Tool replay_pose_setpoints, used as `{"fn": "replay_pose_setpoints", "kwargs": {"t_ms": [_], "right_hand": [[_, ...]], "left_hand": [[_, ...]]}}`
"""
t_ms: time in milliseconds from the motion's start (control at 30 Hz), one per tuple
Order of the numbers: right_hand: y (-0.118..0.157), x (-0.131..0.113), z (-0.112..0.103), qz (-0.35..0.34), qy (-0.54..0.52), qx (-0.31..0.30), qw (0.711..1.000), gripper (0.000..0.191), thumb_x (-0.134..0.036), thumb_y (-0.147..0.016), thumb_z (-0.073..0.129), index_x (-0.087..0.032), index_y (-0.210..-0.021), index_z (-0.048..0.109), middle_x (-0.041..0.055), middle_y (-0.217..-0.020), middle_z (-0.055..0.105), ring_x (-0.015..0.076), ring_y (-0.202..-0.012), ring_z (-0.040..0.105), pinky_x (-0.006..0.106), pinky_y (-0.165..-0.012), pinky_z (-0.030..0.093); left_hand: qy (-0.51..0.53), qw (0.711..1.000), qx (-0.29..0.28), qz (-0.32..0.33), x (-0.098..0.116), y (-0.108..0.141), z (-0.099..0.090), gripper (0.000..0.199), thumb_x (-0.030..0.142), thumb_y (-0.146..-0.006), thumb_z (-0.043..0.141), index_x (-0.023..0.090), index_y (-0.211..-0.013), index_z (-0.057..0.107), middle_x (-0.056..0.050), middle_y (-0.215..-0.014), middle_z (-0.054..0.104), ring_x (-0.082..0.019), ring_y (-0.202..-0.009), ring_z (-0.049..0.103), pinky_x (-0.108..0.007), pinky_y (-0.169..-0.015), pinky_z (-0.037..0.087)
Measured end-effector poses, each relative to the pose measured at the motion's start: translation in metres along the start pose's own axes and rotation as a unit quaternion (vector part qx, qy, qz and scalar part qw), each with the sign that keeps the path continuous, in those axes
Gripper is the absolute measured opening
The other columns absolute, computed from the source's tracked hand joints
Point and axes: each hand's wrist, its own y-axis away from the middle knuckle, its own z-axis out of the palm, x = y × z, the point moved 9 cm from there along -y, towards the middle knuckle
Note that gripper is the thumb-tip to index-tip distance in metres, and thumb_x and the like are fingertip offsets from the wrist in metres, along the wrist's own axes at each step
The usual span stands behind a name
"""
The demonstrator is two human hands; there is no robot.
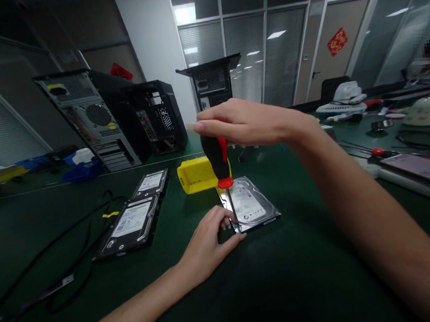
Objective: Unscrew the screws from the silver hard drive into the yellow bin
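Note:
A silver hard drive [250, 202] lies label side up on the green table in front of me. My left hand [212, 237] grips its near left corner between thumb and fingers. Above it, my right hand [240, 122] is closed over the top of a screwdriver [216, 156] with a black and red handle. The screwdriver stands nearly upright, its tip on that same corner of the drive, close to my left fingers. Whether a screw sits under the tip, I cannot tell. Just behind the drive is a yellow plastic bin [197, 176], partly hidden by the screwdriver.
Two more hard drives [133, 220] lie to the left, beside black cables [78, 259]. Computer cases [101, 120] stand at the back left, another [209, 83] behind my right hand. At right are a red-handled screwdriver [378, 152], a pinkish flat item [421, 166] and a jar [425, 111].

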Motion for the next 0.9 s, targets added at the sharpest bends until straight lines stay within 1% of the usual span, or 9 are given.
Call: {"fn": "replay_pose_setpoints", "kwargs": {"t_ms": [133,233,300,400,500,600,767,833,900], "right_hand": [[0.0,-0.001,0.003,-0.036,-0.037,-0.015,0.999,0.039,-0.033,-0.101,0.024,-0.009,-0.099,0.054,0.0026,-0.088,0.052,0.0084,-0.073,0.046,0.022,-0.066,0.038],[0.001,-0.007,0.003,-0.063,-0.051,-0.023,0.996,0.032,-0.03,-0.101,0.029,-0.009,-0.106,0.053,0.0025,-0.093,0.053,0.0071,-0.074,0.047,0.02,-0.066,0.038],[0.001,-0.01,0.001,-0.063,-0.041,-0.02,0.997,0.032,-0.033,-0.1,0.032,-0.009,-0.103,0.054,0.001,-0.087,0.052,0.0063,-0.072,0.046,0.019,-0.064,0.037],[0.001,-0.013,0.001,-0.056,-0.009,-0.017,0.998,0.039,-0.041,-0.098,0.035,-0.008,-0.092,0.055,-0.0007,-0.078,0.047,0.0063,-0.07,0.045,0.02,-0.062,0.035],[0.002,-0.012,0.0,-0.044,0.004,-0.01,0.999,0.049,-0.046,-0.099,0.027,-0.008,-0.085,0.054,-0.0007,-0.076,0.045,0.0067,-0.07,0.045,0.02,-0.06,0.033],[0.003,-0.007,0.0,-0.03,-0.003,-0.009,1.0,0.051,-0.042,-0.1,0.017,-0.009,-0.087,0.053,-0.0004,-0.079,0.047,0.0065,-0.069,0.045,0.02,-0.059,0.033],[0.004,-0.011,0.001,-0.049,-0.043,-0.024,0.998,0.033,-0.031,-0.1,0.029,-0.009,-0.095,0.054,-0.0005,-0.082,0.051,0.0044,-0.064,0.043,0.018,-0.057,0.034],[0.004,-0.011,0.0,-0.042,-0.031,-0.018,0.998,0.035,-0.035,-0.099,0.034,-0.009,-0.089,0.055,-0.0014,-0.077,0.048,0.0044,-0.062,0.042,0.018,-0.056,0.032],[0.003,-0.01,-0.002,-0.031,0.0,-0.01,0.999,0.041,-0.044,-0.097,0.038,-0.009,-0.08,0.054,-0.0024,-0.071,0.044,0.0048,-0.061,0.041,0.019,-0.055,0.03]], "left_hand": [[-0.001,1.0,-0.002,-0.004,0.0,0.001,0.0,0.02,0.031,-0.085,0.063,0.02,-0.097,0.052,-0.001,-0.095,0.052,-0.018,-0.085,0.049,-0.028,-0.073,0.041],[0.001,1.0,-0.003,-0.005,0.0,0.002,0.0,0.02,0.031,-0.085,0.064,0.02,-0.097,0.052,-0.001,-0.094,0.051,-0.018,-0.084,0.049,-0.028,-0.073,0.041],[0.003,1.0,-0.004,-0.003,0.0,0.002,0.0,0.02,0.03,-0.085,0.064,0.02,-0.097,0.052,-0.001,-0.094,0.051,-0.018,-0.084,0.049,-0.029,-0.073,0.041],[0.003,1.0,-0.004,-0.004,0.0,0.001,0.0,0.02,0.03,-0.085,0.064,0.02,-0.097,0.052,-0.001,-0.094,0.052,-0.018,-0.084,0.049,-0.029,-0.073,0.041],[0.0,1.0,-0.002,-0.006,-0.001,0.0,0.0,0.02,0.029,-0.084,0.064,0.02,-0.096,0.052,-0.001,-0.094,0.052,-0.018,-0.084,0.049,-0.029,-0.073,0.041],[-0.002,1.0,-0.005,-0.006,0.0,0.0,0.001,0.019,0.029,-0.084,0.064,0.02,-0.096,0.052,-0.001,-0.094,0.052,-0.018,-0.084,0.049,-0.029,-0.073,0.041],[0.002,1.0,-0.004,-0.006,0.0,0.001,0.001,0.019,0.03,-0.085,0.064,0.02,-0.097,0.052,-0.001,-0.094,0.052,-0.018,-0.084,0.05,-0.029,-0.073,0.041],[0.004,1.0,-0.006,-0.006,-0.001,0.001,0.001,0.019,0.029,-0.085,0.064,0.02,-0.097,0.052,-0.001,-0.094,0.052,-0.018,-0.085,0.05,-0.029,-0.073,0.041],[0.004,1.0,-0.006,-0.005,0.0,0.001,0.001,0.019,0.029,-0.085,0.064,0.02,-0.097,0.052,-0.001,-0.094,0.052,-0.018,-0.085,0.05,-0.029,-0.074,0.041]]}}
